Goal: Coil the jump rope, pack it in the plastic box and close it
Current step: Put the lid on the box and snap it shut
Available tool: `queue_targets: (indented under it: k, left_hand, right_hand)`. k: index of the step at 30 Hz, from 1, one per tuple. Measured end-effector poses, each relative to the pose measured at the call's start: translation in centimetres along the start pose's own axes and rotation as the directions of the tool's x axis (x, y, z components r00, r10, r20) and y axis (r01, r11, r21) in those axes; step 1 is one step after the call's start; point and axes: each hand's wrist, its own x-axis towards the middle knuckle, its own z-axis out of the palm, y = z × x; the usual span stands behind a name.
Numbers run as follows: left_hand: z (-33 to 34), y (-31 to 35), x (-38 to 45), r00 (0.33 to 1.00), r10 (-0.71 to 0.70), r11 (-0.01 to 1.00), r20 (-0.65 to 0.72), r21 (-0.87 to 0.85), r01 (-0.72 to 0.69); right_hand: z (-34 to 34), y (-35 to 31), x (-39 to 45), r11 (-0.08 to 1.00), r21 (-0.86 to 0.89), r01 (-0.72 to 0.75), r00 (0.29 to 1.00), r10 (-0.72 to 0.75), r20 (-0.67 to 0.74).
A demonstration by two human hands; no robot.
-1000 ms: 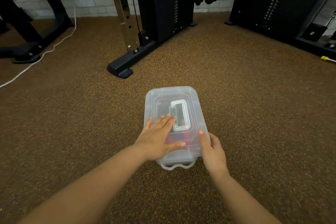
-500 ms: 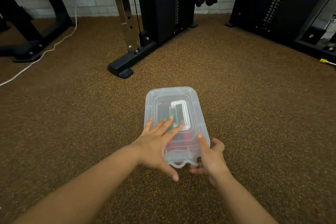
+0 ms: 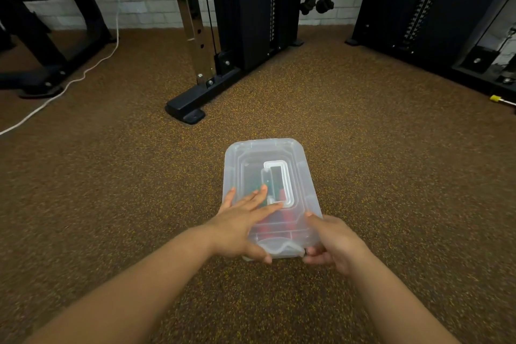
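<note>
Resting on the floor [image 3: 391,176], the box [image 3: 304,176] has its lid on. Left hand [image 3: 240,227] lies flat, fingers spread, on the lid; right hand [image 3: 332,243] pinches the latch [image 3: 282,249] at the near end.

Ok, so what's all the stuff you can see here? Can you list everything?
plastic box: one, clear, on the floor in the middle, lid on
lid handle: one, whitish, flat on the lid
jump rope: red and green shapes blurred through the plastic, inside the box
floor: brown with yellow flecks
gym machines: black, along the back wall
hanging ropes: two knotted ends, black, at the back
cable: one, white, on the floor at left
left hand: flat on the lid
right hand: gripping the box's near corner
</note>
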Motion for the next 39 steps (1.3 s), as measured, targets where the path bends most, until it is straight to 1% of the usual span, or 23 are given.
queue_targets:
  k: [2, 3, 4, 5, 7, 10, 12, 14, 17, 21, 23, 25, 27, 29, 31, 33, 35, 37, 39]
  left_hand:
    - [0.1, 0.0, -0.1, 1.0, -0.002, 1.0, -0.013, -0.001, 0.002]
    - [0.1, 0.1, -0.2, 1.0, -0.005, 1.0, -0.03, -0.006, 0.005]
    - [0.2, 0.1, -0.1, 0.998, -0.016, 1.0, -0.056, -0.02, 0.015]
    - [0.1, 0.0, 0.0, 0.995, -0.037, 0.999, -0.091, -0.04, 0.033]
    - [-0.1, -0.5, 0.9, 0.98, -0.117, 0.992, -0.158, -0.06, 0.109]
    - [-1.1, -2.0, 3.8, 0.952, -0.246, 0.969, -0.183, -0.038, 0.243]
    - [-2.0, -2.5, 5.9, 0.949, -0.259, 0.966, -0.18, -0.024, 0.259]
    - [-2.8, -2.8, 7.5, 0.953, -0.228, 0.973, -0.199, -0.008, 0.231]
    - [-3.8, -3.4, 9.7, 0.933, -0.224, 0.975, -0.28, -0.061, 0.216]
    - [-4.9, -4.8, 12.4, 0.894, -0.275, 0.954, -0.354, 0.014, 0.299]
    - [-5.9, -5.3, 13.6, 0.872, -0.322, 0.938, -0.37, -0.001, 0.346]
    - [-7.3, -5.8, 14.6, 0.857, -0.416, 0.908, -0.304, -0.094, 0.407]
    - [-8.5, -6.1, 15.3, 0.825, -0.526, 0.847, -0.205, -0.214, 0.487]
    - [-9.1, -6.5, 15.9, 0.797, -0.592, 0.791, -0.121, -0.276, 0.546]
    - [-9.6, -6.8, 16.2, 0.778, -0.628, 0.727, -0.024, -0.374, 0.575]
    - [-10.0, -7.3, 16.4, 0.787, -0.615, 0.687, 0.053, -0.454, 0.567]
    - [-10.0, -7.8, 16.5, 0.807, -0.589, 0.655, 0.052, -0.554, 0.514]
    - [-9.4, -8.0, 16.5, 0.819, -0.573, 0.641, -0.033, -0.64, 0.423]
    - [-8.6, -7.9, 16.2, 0.826, -0.547, 0.68, -0.134, -0.647, 0.345]
  right_hand:
    - [-0.7, -0.9, 0.0, 0.976, -0.216, 0.017, 1.0, -0.013, 0.018]
    - [-0.9, -1.2, 0.3, 0.95, -0.308, 0.046, 0.999, -0.047, 0.005]
    - [-1.1, -1.6, 0.6, 0.932, -0.352, 0.091, 0.996, -0.093, 0.011]
    - [-1.1, -2.1, 0.8, 0.923, -0.356, 0.144, 0.989, -0.14, 0.038]
    - [-0.6, -3.2, 1.1, 0.932, -0.283, 0.227, 0.974, -0.216, 0.071]
    - [0.0, -4.6, 3.6, 0.92, -0.255, 0.299, 0.95, -0.312, -0.011]
    - [0.4, -5.9, 4.9, 0.91, -0.263, 0.32, 0.936, -0.347, -0.063]
    - [0.9, -7.3, 6.1, 0.898, -0.289, 0.333, 0.922, -0.374, -0.1]
    - [1.3, -8.8, 7.9, 0.878, -0.351, 0.326, 0.911, -0.391, -0.133]
    - [1.5, -9.3, 9.5, 0.842, -0.407, 0.354, 0.881, -0.446, -0.158]
    - [1.6, -9.0, 9.8, 0.827, -0.423, 0.371, 0.862, -0.476, -0.175]
    - [1.6, -8.6, 10.0, 0.819, -0.424, 0.386, 0.851, -0.494, -0.177]
    - [1.4, -8.3, 10.1, 0.817, -0.412, 0.403, 0.846, -0.504, -0.173]
    - [1.2, -8.1, 10.2, 0.819, -0.391, 0.42, 0.839, -0.515, -0.176]
    - [1.2, -8.0, 10.3, 0.82, -0.377, 0.431, 0.833, -0.522, -0.183]
    - [1.3, -8.0, 10.5, 0.82, -0.369, 0.438, 0.829, -0.527, -0.189]
    - [1.2, -7.8, 10.6, 0.818, -0.366, 0.444, 0.825, -0.533, -0.191]
    - [1.2, -7.8, 10.7, 0.82, -0.363, 0.444, 0.824, -0.532, -0.195]
    - [1.3, -7.8, 10.7, 0.822, -0.365, 0.438, 0.826, -0.528, -0.198]
